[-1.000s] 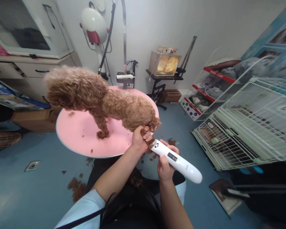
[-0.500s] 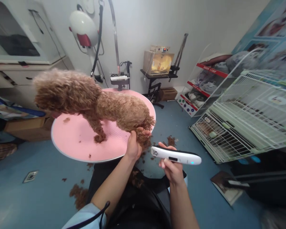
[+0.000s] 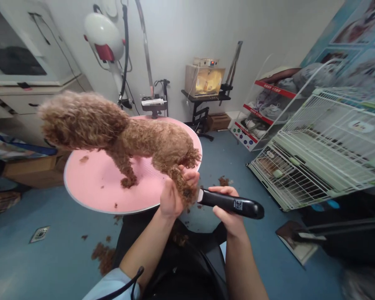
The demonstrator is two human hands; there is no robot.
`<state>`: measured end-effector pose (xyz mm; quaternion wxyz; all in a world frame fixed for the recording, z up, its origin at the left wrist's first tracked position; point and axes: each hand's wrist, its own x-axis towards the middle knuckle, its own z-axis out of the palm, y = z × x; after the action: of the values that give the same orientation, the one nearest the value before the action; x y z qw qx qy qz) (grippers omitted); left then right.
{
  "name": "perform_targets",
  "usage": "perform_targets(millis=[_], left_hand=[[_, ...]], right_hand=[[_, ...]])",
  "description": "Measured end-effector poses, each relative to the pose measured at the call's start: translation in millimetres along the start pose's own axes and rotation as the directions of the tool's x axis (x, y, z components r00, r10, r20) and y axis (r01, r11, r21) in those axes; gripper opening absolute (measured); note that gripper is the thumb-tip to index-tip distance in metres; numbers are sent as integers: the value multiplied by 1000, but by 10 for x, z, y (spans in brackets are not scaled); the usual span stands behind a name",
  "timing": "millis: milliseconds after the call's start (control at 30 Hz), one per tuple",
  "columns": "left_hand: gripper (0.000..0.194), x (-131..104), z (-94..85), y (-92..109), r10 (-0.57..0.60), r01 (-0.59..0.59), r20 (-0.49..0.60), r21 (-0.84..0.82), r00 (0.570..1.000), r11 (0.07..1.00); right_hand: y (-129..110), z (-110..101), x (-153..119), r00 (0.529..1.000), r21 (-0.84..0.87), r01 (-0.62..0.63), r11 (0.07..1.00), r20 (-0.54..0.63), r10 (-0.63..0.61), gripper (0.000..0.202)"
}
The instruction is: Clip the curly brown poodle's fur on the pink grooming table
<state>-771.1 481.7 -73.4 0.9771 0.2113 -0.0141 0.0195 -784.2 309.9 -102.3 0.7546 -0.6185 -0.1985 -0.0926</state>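
Observation:
A curly brown dog [image 3: 156, 135] stands on a pink oval table [image 3: 93, 183], its head to the left. My left hand [image 3: 171, 198] is wrapped round the dog's hind leg [image 3: 183, 183] near the paw, at the table's front right edge. In my right hand [image 3: 229, 210] is a hair clipper [image 3: 234, 204], black side up, held between thumb and fingers. The clipper's head is at the fur of the held paw; whether it touches cannot be made out.
Tufts of brown fur [image 3: 104, 256] lie on the blue floor. Wire cages [image 3: 328, 146] and a shelf rack [image 3: 268, 106] stand at the right. A dustpan [image 3: 296, 243] is at the lower right, and a white dryer [image 3: 104, 37] is behind the table.
The clipper has turned over from its white side to its black side. My left hand has shifted its hold, and the hind leg now shows more clearly in it.

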Motion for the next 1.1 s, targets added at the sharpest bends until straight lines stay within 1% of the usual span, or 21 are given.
perform_targets(millis=[67,133,200,267,333,400,467,533,667,733,833,933,1000,1100], left_hand=[[40,-36,-42,-57,84,-88,56,69,995,994],[34,-40,-46,-100,116,-121,56,80,992,989],[26,-24,-16,-110,115,-118,43,63,992,991],[20,-6,25,-90,97,-98,24,50,995,994],[17,3,55,-59,70,-70,9,37,997,997],[15,4,65,-33,45,-46,18,19,999,999],[15,1,60,-18,34,-34,38,7,999,999],[15,-1,47,-12,34,-34,47,9,998,999],[14,4,24,-3,28,-28,41,15,999,999],[15,10,20,3,19,-19,34,17,999,1000],[15,16,28,9,15,-16,31,17,999,1000],[15,19,48,16,34,-34,18,20,999,999],[16,26,55,20,59,-60,10,48,998,997],[19,44,46,17,85,-87,18,88,996,992]], right_hand=[[-29,14,-22,996,44,52,998,-73,-49,37],[-77,72,-20,990,84,117,990,-91,-110,39],[-139,139,18,990,72,140,988,-10,-140,38],[-198,179,82,985,26,130,991,108,-132,36],[-241,177,149,976,-15,119,993,188,-114,33],[-263,155,197,972,-13,133,991,197,-128,33],[-267,145,222,972,35,160,987,169,-164,35],[-256,164,233,969,65,165,984,175,-174,35],[-227,224,248,962,-8,102,995,255,-96,34],[-221,225,255,967,-42,87,995,245,-74,34],[-213,219,261,976,-39,107,994,197,-97,33],[-193,276,267,978,-46,95,994,189,-85,35],[-186,345,268,981,-102,77,992,185,-57,35],[-195,418,256,988,-197,62,978,148,-33,37]])
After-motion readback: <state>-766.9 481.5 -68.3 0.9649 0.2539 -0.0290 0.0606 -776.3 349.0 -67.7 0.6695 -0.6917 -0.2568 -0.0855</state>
